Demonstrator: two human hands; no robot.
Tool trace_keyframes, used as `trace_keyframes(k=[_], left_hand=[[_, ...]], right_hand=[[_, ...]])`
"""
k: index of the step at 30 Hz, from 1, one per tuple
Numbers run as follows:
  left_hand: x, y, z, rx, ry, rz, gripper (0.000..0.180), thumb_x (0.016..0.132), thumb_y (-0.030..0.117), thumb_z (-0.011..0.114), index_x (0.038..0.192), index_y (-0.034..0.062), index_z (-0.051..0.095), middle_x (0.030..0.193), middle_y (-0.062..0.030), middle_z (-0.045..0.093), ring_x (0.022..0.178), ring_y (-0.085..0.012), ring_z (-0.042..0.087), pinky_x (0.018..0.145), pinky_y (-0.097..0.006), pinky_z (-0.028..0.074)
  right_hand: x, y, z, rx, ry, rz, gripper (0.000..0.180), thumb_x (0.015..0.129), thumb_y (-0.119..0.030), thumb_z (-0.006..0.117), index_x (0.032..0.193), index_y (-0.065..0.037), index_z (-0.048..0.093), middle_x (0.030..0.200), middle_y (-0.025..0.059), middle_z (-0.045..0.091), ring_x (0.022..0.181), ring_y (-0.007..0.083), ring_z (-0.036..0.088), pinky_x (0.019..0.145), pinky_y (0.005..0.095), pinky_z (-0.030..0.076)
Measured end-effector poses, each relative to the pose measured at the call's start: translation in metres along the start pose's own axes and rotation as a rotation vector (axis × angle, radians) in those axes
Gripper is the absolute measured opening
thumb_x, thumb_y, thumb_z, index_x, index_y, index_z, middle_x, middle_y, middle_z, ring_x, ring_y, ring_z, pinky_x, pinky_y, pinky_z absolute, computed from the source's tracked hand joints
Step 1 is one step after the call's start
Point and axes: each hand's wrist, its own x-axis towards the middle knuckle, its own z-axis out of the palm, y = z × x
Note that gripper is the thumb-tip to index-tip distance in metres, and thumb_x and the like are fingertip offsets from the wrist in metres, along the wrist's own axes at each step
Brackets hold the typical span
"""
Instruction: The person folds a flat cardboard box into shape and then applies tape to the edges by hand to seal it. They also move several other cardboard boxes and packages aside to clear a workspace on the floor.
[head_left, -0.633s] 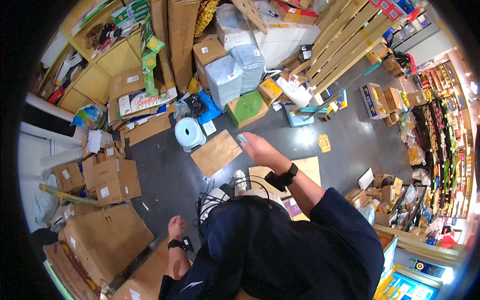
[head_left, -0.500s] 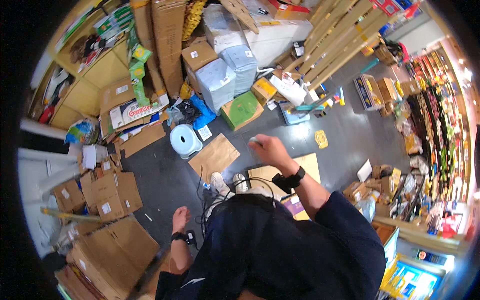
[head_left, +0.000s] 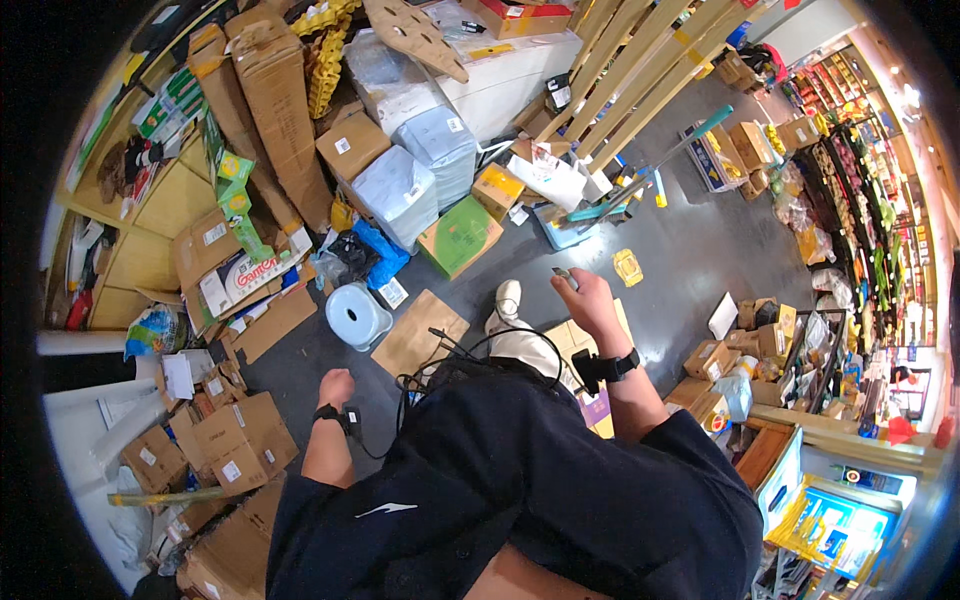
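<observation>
A small grey object (head_left: 564, 276) sits in the right hand (head_left: 592, 302), at the thumb side, with its end poking out past the curled fingers. The grip is closed around it; its exact kind is too small to tell. The left hand (head_left: 336, 388) hangs well apart, fingers curled in; whether it holds anything cannot be told.

Below the right hand lies a pale cardboard sheet (head_left: 560, 345), partly hidden by the forearm. 1 white shoe (head_left: 507, 297) stands between it and a brown cardboard sheet (head_left: 418, 330), whose left edge comes near a pale blue stool (head_left: 374, 324). Loose black cables (head_left: 455, 347) loop in front of the legs.

The dark floor (head_left: 690, 260) is open widest to the right, with 1 yellow flat piece (head_left: 628, 267) on it, and narrows on the left between the left hand and a brown carton (head_left: 240, 440).

Ahead, a green-topped box (head_left: 460, 237) and 2 blue-wrapped stacks (head_left: 397, 190) edge the floor, with a blue dustpan (head_left: 562, 232) to their right. Farther right, an open carton (head_left: 704, 160) contains yellowish things. At upper left, wooden shelving (head_left: 160, 250) has dark, white and red items in its compartments.
</observation>
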Motion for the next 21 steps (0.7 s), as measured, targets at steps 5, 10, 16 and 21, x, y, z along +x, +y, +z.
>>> trace_keyframes(k=[5, 10, 16, 21], left_hand=[[0.012, 0.079, 0.078, 0.127, -0.002, -0.037, 0.016, 0.086, 0.018, 0.056, 0.098, 0.0086, 0.06, 0.073, -0.0015, 0.058, 0.055, -0.0134, 0.053, 0.045, -0.028, 0.038], [0.037, 0.097, 0.14, 0.0, -0.353, -0.191, 0.021, 0.092, 0.029, 0.057, 0.1, 0.0102, 0.059, 0.079, -0.0008, 0.06, 0.059, -0.0121, 0.053, 0.045, -0.026, 0.037], [0.037, 0.228, 0.257, 0.446, -0.16, 0.277, 0.027, 0.094, 0.028, 0.056, 0.103, 0.0034, 0.06, 0.085, -0.0004, 0.061, 0.078, -0.0125, 0.056, 0.07, -0.027, 0.045], [0.058, 0.292, 0.296, 0.611, -0.154, 0.414, 0.03, 0.091, 0.024, 0.059, 0.109, 0.0003, 0.061, 0.1, -0.0117, 0.067, 0.092, -0.0215, 0.063, 0.082, -0.032, 0.048]], right_hand=[[0.079, 0.047, -0.016, 0.176, -0.057, 0.073, 0.034, 0.089, -0.032, 0.06, 0.085, 0.002, 0.055, 0.076, 0.0256, 0.059, 0.079, 0.0458, 0.058, 0.065, 0.0461, 0.047], [0.17, 0.098, -0.038, 0.305, -0.172, -0.105, 0.029, 0.091, -0.027, 0.057, 0.09, 0.001, 0.056, 0.081, 0.0269, 0.059, 0.08, 0.0462, 0.057, 0.066, 0.0465, 0.047], [0.265, 0.119, -0.079, 0.066, -0.203, 0.064, 0.041, 0.085, -0.038, 0.065, 0.077, 0.002, 0.059, 0.072, 0.0244, 0.061, 0.07, 0.0425, 0.06, 0.061, 0.0466, 0.046], [0.309, 0.131, -0.066, 0.152, -0.166, 0.045, 0.032, 0.083, -0.03, 0.066, 0.099, -0.002, 0.064, 0.084, 0.022, 0.066, 0.082, 0.0375, 0.065, 0.071, 0.0402, 0.049]])
